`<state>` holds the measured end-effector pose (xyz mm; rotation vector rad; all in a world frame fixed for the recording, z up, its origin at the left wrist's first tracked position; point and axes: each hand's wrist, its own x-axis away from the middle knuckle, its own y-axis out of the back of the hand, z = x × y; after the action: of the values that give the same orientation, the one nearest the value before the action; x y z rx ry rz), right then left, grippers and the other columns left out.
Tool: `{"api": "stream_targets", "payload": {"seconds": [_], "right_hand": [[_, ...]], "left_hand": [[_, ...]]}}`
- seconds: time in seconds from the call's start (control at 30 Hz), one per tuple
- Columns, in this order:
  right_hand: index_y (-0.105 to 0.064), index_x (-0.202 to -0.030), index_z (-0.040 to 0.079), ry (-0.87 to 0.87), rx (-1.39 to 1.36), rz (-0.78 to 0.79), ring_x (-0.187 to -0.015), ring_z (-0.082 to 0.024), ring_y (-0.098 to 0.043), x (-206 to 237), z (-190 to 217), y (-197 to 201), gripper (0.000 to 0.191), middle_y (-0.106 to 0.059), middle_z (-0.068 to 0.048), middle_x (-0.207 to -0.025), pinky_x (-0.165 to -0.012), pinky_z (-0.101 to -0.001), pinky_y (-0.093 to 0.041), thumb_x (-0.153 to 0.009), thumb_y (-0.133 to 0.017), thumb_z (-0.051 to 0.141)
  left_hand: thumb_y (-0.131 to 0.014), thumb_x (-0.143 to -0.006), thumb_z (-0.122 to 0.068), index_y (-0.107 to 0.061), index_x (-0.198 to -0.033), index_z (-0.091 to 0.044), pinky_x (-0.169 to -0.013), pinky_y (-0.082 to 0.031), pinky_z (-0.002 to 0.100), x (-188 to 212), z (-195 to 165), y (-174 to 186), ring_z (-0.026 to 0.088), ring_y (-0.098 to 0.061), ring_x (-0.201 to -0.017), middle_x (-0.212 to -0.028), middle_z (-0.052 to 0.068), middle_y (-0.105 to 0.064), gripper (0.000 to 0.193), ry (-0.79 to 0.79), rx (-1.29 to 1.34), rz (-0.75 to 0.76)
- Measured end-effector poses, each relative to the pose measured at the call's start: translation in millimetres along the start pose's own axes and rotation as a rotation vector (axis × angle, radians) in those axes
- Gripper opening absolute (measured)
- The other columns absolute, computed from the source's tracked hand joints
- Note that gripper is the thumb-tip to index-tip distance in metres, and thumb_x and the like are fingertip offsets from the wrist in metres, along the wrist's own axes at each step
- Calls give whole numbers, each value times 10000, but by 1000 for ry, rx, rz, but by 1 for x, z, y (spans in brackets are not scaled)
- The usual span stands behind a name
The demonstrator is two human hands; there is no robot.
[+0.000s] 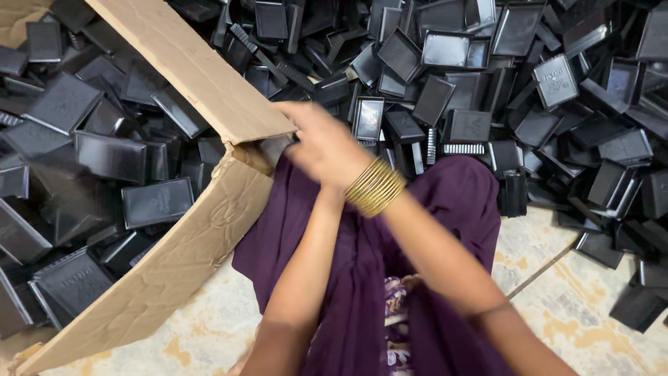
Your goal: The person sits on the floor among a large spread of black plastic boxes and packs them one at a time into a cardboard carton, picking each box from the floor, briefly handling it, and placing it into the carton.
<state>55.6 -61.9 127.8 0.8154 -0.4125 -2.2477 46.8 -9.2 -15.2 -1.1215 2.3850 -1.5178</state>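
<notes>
Both hands are bunched together right at the torn corner of the cardboard box (202, 76). The right hand (327, 146), with gold bangles (374, 186) on the wrist, covers the left hand, so I can't tell what either one is gripping or whether they're closed. The box's flap runs diagonally from upper left down to that corner, and a second wall (174, 257) slants off to lower left. Black plastic cases (156, 202) are heaped inside and all over the floor beyond. The only bare tile floor (557, 299) is lower right.
</notes>
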Motion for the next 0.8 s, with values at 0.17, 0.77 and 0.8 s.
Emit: {"api": "stream_targets", "payload": {"seconds": [0.17,0.77,0.8], "right_hand": [[-700,-1238,170,-273,1065,287,-1354,-331,-491,19,-105,113,407,-588,-106,-1453,-1019,-489,-443,-835,-703,111],[-547,-1279,-17,-698,785,131,-1049,-449,-645,70,-132,89,829,-652,-280,-1176,-914,-495,-528,-684,-906,435],[-550,-1282,-5,-747,604,22,-1035,-410,-669,74,-130,92,786,-673,-256,-1151,-912,-479,-540,-725,-880,440]], "left_hand": [[-354,-1060,-569,-588,-1113,-58,-486,-412,285,-6,0,-16,149,-545,-550,-816,62,-596,565,48,-239,-69],[-496,-1036,-358,-591,-1101,-67,-535,-465,293,-5,7,-14,151,-595,-628,-860,61,-623,313,109,-370,1],[-522,-1016,-344,-592,-1115,-80,-562,-483,293,-7,7,-15,153,-620,-667,-884,63,-640,290,110,-374,-6]]}}
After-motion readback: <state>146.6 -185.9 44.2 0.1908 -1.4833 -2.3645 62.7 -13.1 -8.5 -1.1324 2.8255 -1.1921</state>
